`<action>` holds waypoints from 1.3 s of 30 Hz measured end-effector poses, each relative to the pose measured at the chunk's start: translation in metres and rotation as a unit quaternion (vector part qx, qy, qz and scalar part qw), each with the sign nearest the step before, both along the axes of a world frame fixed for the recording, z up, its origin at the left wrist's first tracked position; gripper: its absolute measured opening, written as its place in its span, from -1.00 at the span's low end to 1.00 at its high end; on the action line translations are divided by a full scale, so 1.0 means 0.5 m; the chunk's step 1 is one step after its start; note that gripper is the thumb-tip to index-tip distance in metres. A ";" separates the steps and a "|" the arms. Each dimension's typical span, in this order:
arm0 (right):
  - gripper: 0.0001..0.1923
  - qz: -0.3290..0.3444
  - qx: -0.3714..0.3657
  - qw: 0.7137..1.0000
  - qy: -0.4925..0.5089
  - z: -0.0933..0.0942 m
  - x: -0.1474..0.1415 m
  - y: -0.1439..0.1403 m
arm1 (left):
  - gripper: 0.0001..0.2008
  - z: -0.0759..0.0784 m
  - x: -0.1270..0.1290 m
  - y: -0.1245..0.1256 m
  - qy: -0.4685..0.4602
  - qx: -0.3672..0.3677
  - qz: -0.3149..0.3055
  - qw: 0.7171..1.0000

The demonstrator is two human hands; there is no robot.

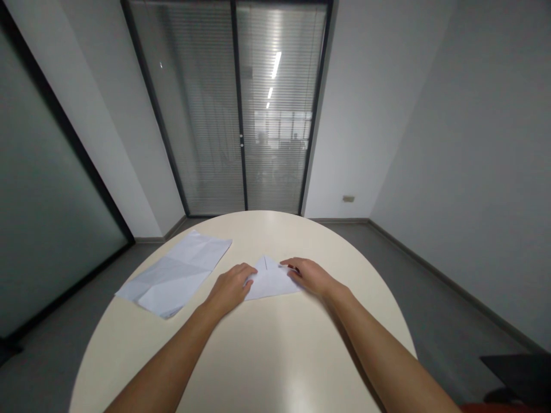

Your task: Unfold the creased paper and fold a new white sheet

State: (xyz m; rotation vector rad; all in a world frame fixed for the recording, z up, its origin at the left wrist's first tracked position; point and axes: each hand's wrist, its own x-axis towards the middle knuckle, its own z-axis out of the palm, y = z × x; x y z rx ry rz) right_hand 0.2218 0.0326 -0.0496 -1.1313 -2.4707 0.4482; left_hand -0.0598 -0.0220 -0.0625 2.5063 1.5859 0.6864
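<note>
A sheet of white paper folded to a point at its far side (272, 284) lies on the round table in front of me. A short slit or crease line runs down from its peak. My left hand (232, 287) holds the paper's left side, fingers curled over the edge and thumb close to them. On the right side, my right hand (307, 275) holds the other slanted edge between thumb and fingers. Something small and dark reddish shows between those fingers; I cannot tell what it is. The fingertips partly cover both edges of the paper.
Larger creased white sheets (176, 275) lie at the table's left. The round cream table (275, 350) fills the foreground. Beyond it stand glass doors with blinds (271, 172). A dark object, perhaps part of a chair (520, 373), shows at the lower right.
</note>
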 end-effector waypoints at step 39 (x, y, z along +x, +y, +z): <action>-0.30 -0.014 -0.038 0.989 -0.141 -0.009 -0.109 -0.083 | -0.61 0.021 0.062 -0.039 0.124 0.015 0.024 0.992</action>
